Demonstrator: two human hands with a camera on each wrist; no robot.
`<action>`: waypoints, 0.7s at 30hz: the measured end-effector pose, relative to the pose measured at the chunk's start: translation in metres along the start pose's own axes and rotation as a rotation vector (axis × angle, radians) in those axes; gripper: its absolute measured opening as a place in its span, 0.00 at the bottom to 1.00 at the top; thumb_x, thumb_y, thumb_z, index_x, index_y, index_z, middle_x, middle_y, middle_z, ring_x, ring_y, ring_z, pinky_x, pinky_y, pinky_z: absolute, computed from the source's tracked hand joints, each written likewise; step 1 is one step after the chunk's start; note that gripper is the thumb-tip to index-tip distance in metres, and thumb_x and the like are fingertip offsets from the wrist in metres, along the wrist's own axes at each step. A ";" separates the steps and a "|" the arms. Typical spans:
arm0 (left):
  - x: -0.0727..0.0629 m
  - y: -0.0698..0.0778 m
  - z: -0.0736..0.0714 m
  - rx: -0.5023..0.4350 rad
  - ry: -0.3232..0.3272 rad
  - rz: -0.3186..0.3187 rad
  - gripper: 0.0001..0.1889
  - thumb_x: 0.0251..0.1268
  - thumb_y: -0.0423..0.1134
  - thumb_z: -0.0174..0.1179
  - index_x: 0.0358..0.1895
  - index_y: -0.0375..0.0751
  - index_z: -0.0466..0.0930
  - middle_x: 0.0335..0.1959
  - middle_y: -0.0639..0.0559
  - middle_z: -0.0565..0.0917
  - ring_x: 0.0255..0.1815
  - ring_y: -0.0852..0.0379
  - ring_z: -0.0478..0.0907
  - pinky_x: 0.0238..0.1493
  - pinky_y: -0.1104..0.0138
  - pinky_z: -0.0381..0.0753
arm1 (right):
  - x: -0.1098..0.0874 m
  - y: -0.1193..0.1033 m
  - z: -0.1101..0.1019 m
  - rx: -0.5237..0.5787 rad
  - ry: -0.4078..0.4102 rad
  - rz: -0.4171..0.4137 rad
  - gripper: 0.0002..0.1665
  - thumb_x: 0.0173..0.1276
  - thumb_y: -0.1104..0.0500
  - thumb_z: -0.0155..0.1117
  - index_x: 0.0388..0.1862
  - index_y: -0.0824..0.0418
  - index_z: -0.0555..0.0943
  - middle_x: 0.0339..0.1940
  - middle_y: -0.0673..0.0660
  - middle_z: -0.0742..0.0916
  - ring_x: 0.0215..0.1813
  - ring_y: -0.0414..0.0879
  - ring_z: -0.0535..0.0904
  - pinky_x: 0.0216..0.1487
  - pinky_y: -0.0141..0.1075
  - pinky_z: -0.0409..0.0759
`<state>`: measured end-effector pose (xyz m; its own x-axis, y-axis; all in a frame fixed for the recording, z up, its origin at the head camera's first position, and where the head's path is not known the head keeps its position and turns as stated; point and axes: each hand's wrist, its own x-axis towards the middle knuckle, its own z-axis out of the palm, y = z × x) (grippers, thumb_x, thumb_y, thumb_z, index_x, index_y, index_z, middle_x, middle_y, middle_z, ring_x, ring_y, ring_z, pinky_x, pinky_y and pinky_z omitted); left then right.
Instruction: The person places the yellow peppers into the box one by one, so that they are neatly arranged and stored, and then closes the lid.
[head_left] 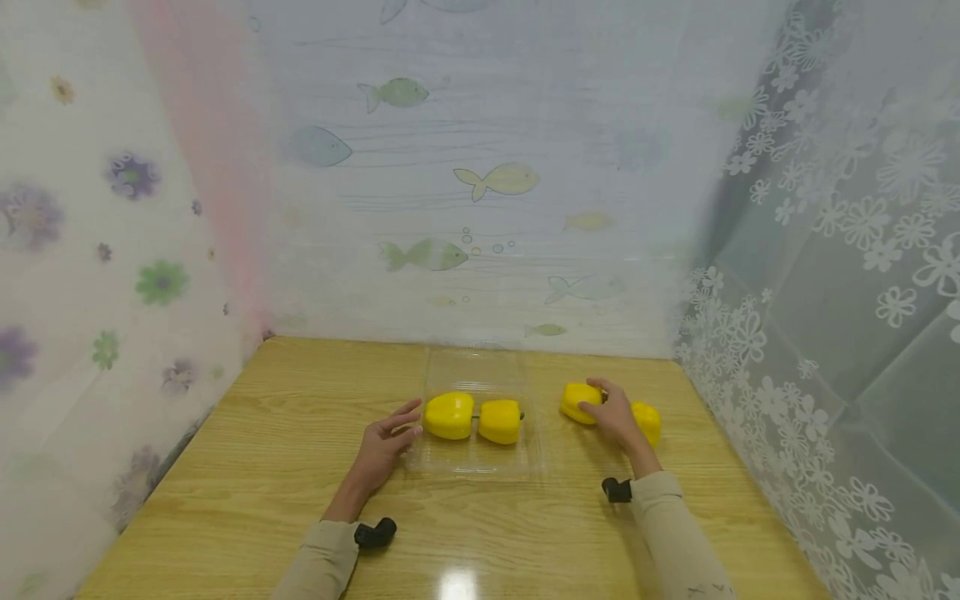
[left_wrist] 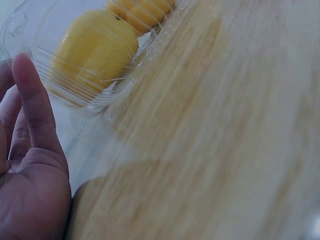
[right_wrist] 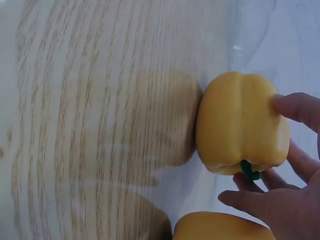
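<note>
A clear plastic container (head_left: 472,472) lies on the table with its lid folded back, and two yellow bell peppers (head_left: 448,417) sit in it end to end. At the container's left side is my left hand (head_left: 381,450), its fingers extended against or very near the wall; in the left wrist view the fingertips (left_wrist: 29,75) overlap the clear rim. To the right, my right hand (head_left: 618,417) holds another yellow bell pepper (right_wrist: 240,120) with the thumb on one side and fingers round the other. Its green stem (right_wrist: 250,170) points towards the palm. One more yellow pepper (head_left: 647,423) lies beside the right wrist, partly hidden.
The wood-grain table (head_left: 480,542) carries everything. A fish-patterned curtain (head_left: 480,208) hangs behind it, with flowered sheets (head_left: 161,283) on the left and a lace-like floral sheet (head_left: 862,333) on the right. Small black devices (head_left: 375,533) sit on both wrists.
</note>
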<state>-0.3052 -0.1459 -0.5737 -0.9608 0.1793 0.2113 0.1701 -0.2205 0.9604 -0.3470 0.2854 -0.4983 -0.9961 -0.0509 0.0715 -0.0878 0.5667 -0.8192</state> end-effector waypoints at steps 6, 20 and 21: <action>0.000 0.001 0.001 -0.002 0.003 0.005 0.22 0.71 0.30 0.63 0.63 0.19 0.75 0.78 0.38 0.65 0.45 0.66 0.82 0.35 0.74 0.81 | 0.002 0.001 0.003 -0.010 -0.023 -0.034 0.34 0.74 0.62 0.65 0.74 0.71 0.68 0.76 0.72 0.67 0.77 0.71 0.59 0.74 0.62 0.62; -0.001 0.001 0.000 0.027 0.003 0.012 0.22 0.71 0.31 0.64 0.62 0.21 0.76 0.77 0.39 0.66 0.43 0.66 0.81 0.35 0.74 0.81 | 0.004 0.010 0.008 0.104 -0.035 -0.010 0.39 0.73 0.56 0.68 0.76 0.67 0.65 0.79 0.70 0.63 0.70 0.69 0.70 0.60 0.48 0.79; 0.000 0.001 0.000 0.026 0.002 0.012 0.22 0.71 0.31 0.63 0.62 0.20 0.76 0.77 0.39 0.66 0.43 0.66 0.81 0.35 0.74 0.81 | 0.004 0.012 0.008 0.103 -0.032 -0.009 0.39 0.72 0.55 0.69 0.76 0.66 0.66 0.79 0.70 0.63 0.69 0.69 0.71 0.59 0.46 0.80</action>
<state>-0.3047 -0.1461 -0.5730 -0.9590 0.1751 0.2227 0.1873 -0.1978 0.9622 -0.3519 0.2853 -0.5123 -0.9946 -0.0827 0.0623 -0.0945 0.4784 -0.8731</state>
